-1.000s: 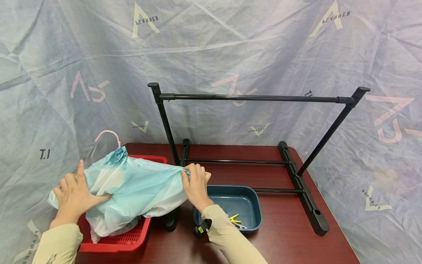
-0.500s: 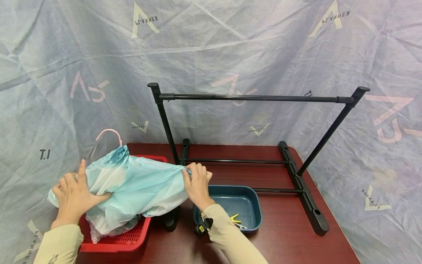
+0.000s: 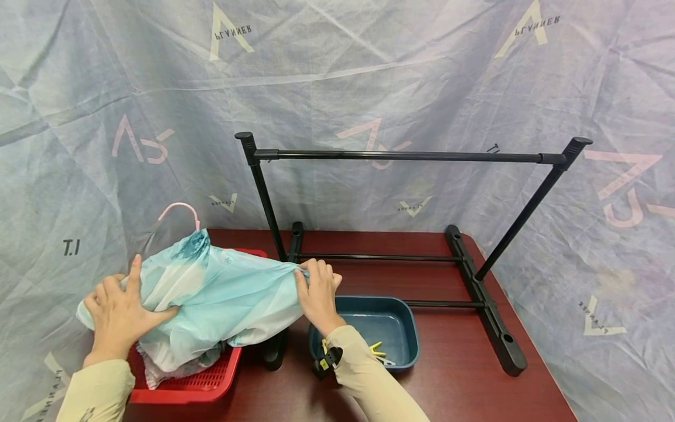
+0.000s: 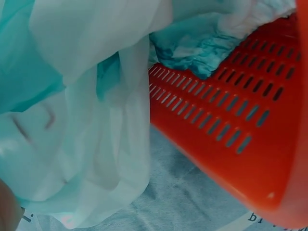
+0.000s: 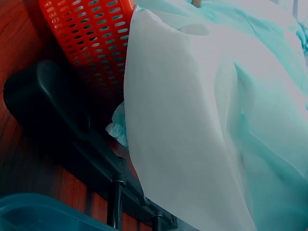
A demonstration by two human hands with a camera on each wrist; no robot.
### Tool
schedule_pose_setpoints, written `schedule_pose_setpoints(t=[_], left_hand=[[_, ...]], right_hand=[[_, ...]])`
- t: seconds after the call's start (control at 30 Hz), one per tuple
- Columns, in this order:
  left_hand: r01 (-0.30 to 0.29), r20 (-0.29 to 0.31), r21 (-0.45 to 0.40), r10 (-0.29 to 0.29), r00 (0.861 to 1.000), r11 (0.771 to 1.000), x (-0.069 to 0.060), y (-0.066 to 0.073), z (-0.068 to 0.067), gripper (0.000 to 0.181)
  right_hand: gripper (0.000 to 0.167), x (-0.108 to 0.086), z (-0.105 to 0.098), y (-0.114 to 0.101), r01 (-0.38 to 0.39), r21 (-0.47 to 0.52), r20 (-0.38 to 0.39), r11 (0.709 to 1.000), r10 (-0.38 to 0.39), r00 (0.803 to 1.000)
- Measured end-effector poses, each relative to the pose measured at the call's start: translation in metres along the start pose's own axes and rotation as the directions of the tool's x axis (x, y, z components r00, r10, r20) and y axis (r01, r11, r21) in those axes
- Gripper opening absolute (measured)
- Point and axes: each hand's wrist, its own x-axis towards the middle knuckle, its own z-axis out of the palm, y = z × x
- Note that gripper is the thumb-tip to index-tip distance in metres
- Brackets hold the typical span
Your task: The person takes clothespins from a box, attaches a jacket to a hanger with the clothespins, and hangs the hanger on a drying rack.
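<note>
A light blue and white thin garment (image 3: 232, 299) is spread between both hands, over the red basket. From its gathered dark-teal neck rises the hook of a pink hanger (image 3: 181, 204); the rest of the hanger is hidden in the cloth. My left hand (image 3: 117, 316) grips the garment's left side, thumb across the front and index finger pointing up. At the other end, my right hand (image 3: 319, 298) pinches the upper right corner between thumb and fingers. In the right wrist view, pale cloth (image 5: 168, 106) hangs in front of the basket.
A red slotted basket (image 3: 181, 397) holds more crumpled cloth (image 3: 192, 368). Right of it, a dark blue bin (image 3: 406, 328) contains yellow and white clothespins (image 3: 377, 350). Behind stands a black garment rack (image 3: 401, 156) on the dark red table (image 3: 448, 375). Printed grey fabric (image 3: 369, 58) lines the background.
The garment, its hanger hook and my right hand have shifted slightly right and upward. The left hand stays nearly in place, and both hands keep their hold.
</note>
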Motion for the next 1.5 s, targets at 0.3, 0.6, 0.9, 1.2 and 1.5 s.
schedule_pose_setpoints(t=[0.3,0.6,0.9,1.2,1.5], left_hand=[[-0.012,-0.073,-0.014,0.011,0.997,1.0,0.0,0.003,0.002,0.121],[-0.012,-0.093,-0.033,0.009,0.996,0.999,-0.002,0.004,0.005,0.12],[-0.039,-0.104,-0.035,0.035,0.994,0.999,-0.001,0.006,0.005,0.115],[-0.042,-0.128,-0.01,0.04,0.991,0.999,-0.001,0.007,0.006,0.113],[-0.04,-0.152,0.025,0.043,0.987,0.999,0.001,0.007,0.008,0.109]], right_hand=[[0.014,0.0,-0.001,0.0,-0.017,0.01,0.011,1.0,0.017,1.0],[0.013,-0.001,-0.001,0.002,-0.02,0.007,0.009,1.0,0.02,1.0],[0.012,-0.001,-0.002,0.005,-0.014,0.019,-0.001,1.0,0.014,1.0],[0.013,-0.002,-0.003,0.008,-0.032,0.032,0.006,0.999,0.032,0.999],[0.013,-0.002,-0.002,0.011,-0.062,0.039,0.017,0.997,0.062,0.998]])
